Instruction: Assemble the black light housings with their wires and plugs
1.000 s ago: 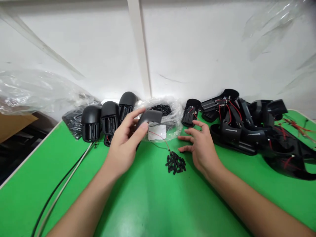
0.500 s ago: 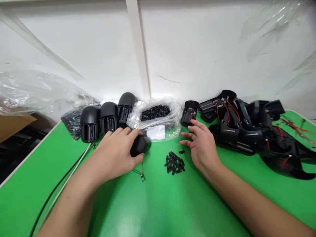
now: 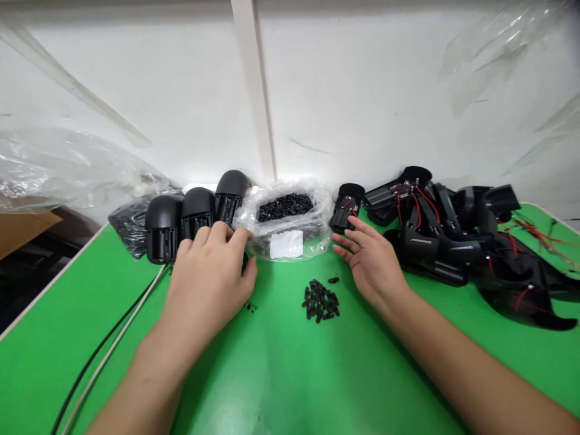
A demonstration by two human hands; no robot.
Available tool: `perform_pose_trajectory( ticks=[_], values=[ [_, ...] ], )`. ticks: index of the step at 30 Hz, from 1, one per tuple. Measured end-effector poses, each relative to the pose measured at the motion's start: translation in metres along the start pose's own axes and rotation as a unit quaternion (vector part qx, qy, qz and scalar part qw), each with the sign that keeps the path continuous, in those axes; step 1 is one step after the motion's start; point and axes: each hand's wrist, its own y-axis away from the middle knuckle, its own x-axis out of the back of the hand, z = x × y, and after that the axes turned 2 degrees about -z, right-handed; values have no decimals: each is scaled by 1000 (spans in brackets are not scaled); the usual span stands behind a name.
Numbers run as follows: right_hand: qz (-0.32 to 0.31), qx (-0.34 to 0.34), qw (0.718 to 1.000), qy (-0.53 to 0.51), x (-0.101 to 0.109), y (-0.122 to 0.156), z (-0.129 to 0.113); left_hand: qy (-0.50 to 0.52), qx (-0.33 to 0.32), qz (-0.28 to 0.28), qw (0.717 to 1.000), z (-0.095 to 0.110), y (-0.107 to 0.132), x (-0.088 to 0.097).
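Note:
My left hand [image 3: 209, 279] lies over a black plastic housing, fingers curled round it; only a sliver of the part shows at the thumb. It rests just in front of a row of three black domed housings [image 3: 196, 212]. My right hand [image 3: 370, 261] hovers with fingers spread and nothing in it, beside a black open shell with red wires [image 3: 347, 206]. Between the hands lies a small heap of black screws [image 3: 321, 300] on the green table [image 3: 290, 374].
A clear bag of black small parts [image 3: 286, 216] with a white label sits at the wall. A pile of black shells with red wires [image 3: 471, 238] fills the right. Two cables [image 3: 109, 347] run along the left. Crumpled plastic and a cardboard box [image 3: 27, 223] lie far left.
My left hand brought the black housing down from the air to the table and slid it back towards the row of domed housings. My right hand drew slightly towards the open shell.

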Motion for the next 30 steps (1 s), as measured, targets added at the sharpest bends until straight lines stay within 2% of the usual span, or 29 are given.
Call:
perform_pose_trajectory(
  ticks=[3, 10, 18, 21, 24, 27, 30],
  values=[
    [0, 11, 1000, 0, 1, -5, -1, 60, 4, 8, 998, 11, -1, 0],
    [11, 15, 1000, -23, 0, -10, -3, 190, -53, 18, 980, 33, 5, -7],
    [26, 25, 999, -40, -2, -12, -1, 236, -72, 6, 969, 38, 6, -12],
    [4, 83, 995, -46, 0, -10, 0, 246, -71, -2, 967, 38, 6, -11],
    [-52, 162, 985, -30, 2, -5, -1, 283, -59, -12, 957, 39, 5, -9],
    [-118, 193, 974, -4, 3, 3, -1, 411, -9, -21, 911, 42, 5, -7],
    [-207, 183, 961, 35, 3, 13, 2, 559, 74, -34, 825, 44, 4, -6]
  ],
)
